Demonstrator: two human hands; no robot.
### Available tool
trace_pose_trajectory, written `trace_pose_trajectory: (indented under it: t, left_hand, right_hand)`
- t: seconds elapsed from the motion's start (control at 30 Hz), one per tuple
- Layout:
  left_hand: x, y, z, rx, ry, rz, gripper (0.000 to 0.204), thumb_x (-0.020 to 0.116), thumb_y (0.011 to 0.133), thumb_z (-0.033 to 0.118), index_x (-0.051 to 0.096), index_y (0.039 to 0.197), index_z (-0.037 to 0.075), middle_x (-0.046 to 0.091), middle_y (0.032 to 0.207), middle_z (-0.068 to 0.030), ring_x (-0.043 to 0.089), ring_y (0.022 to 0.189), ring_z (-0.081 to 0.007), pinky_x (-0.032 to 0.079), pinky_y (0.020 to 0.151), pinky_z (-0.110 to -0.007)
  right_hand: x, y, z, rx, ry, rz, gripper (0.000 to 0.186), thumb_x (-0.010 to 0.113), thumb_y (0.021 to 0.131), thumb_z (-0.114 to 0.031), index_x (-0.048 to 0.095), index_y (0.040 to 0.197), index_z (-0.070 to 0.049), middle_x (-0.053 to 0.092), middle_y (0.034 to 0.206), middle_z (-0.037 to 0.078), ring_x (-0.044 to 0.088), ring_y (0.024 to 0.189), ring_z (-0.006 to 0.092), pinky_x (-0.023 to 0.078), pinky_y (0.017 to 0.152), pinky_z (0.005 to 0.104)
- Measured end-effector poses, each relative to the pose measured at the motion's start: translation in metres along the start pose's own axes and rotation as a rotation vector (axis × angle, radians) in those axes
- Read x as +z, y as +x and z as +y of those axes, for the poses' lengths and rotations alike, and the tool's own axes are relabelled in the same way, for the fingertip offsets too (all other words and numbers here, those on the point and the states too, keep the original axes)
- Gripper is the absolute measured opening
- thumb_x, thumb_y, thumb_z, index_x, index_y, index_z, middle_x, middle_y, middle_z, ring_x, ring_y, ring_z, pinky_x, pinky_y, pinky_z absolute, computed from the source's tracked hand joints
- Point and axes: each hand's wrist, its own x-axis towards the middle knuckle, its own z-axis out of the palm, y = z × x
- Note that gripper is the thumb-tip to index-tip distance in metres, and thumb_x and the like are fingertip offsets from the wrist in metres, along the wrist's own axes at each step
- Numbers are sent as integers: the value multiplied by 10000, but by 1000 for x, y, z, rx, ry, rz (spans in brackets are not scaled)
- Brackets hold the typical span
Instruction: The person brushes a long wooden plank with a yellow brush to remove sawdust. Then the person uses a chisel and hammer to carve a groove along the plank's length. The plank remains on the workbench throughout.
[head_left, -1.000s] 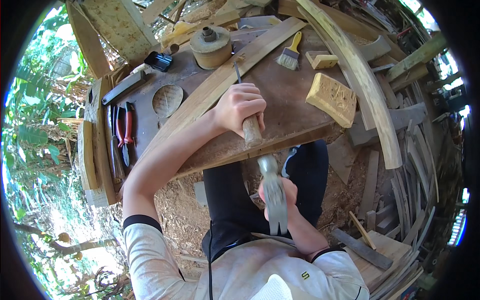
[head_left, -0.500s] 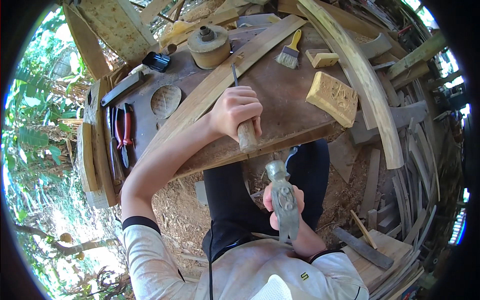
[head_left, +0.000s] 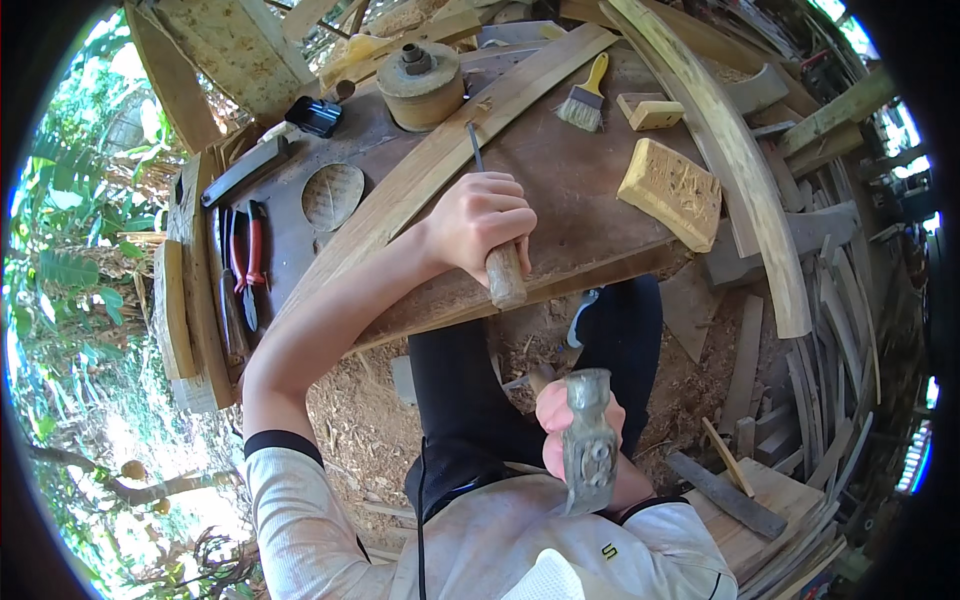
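Note:
My left hand (head_left: pixel 484 222) is wrapped round the wooden handle of a chisel (head_left: pixel 507 280). The handle's butt points back toward me, and the thin metal blade reaches forward to a long flat plank (head_left: pixel 425 185) lying aslant on the workbench (head_left: pixel 560 190). Its tip meets the plank by a small cut mark; how deep it sits I cannot tell. Close to my body, beyond the bench's near edge, my right hand (head_left: pixel 553 425) is closed on a hammer (head_left: pixel 590 440). The metal head faces upward and covers most of the handle and some fingers.
On the bench's left lie red-handled pliers (head_left: pixel 247 262) and a dry round leaf (head_left: pixel 332 197). A round wooden block with a bolt (head_left: pixel 420 88) stands at the back. To the right are a paintbrush (head_left: pixel 583 95), a yellowish wood block (head_left: pixel 672 193) and a long curved timber (head_left: pixel 735 150).
The hammer in my right hand has drawn back toward my body, away from the chisel. My left hand keeps its hold on the chisel, with little visible movement.

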Motion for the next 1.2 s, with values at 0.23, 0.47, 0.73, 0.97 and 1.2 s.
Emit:
trace_pose_trajectory:
  t: [0.23,0.47,0.73,0.97,1.2]
  left_hand:
    - [2,-4,2,-17,19,-25,435,838,620,340,473,657,106,507,613,-45,531,570,-285,435,566,-393]
    - [0,0,-2,-5,31,-85,429,831,618,325,470,664,96,511,616,-57,541,586,-296,447,583,-396]
    - [5,-1,-4,-48,63,-259,440,780,457,300,497,711,79,531,666,-84,560,669,-318,491,665,-404]
    - [3,3,-6,-14,37,-216,415,798,510,291,495,707,86,526,658,-71,559,652,-305,483,651,-406]
    - [-1,1,-6,15,27,-89,389,832,632,283,492,674,99,504,624,-54,536,583,-288,450,573,-396]
  right_hand:
    - [9,12,16,-89,-214,-50,203,741,828,-170,610,899,-32,625,721,92,624,568,295,482,542,365]
    - [9,12,17,29,-131,24,130,712,839,-103,618,825,-14,677,766,106,671,587,259,527,537,353]
    - [14,1,37,-103,-67,18,214,731,852,-179,622,884,3,611,698,89,591,557,223,422,494,310]
    - [14,5,34,-50,3,42,157,662,892,-142,628,838,1,609,696,84,589,549,224,455,513,319]
    - [0,0,52,-193,-296,105,152,730,809,-125,679,891,-8,673,764,121,678,634,295,539,597,392]
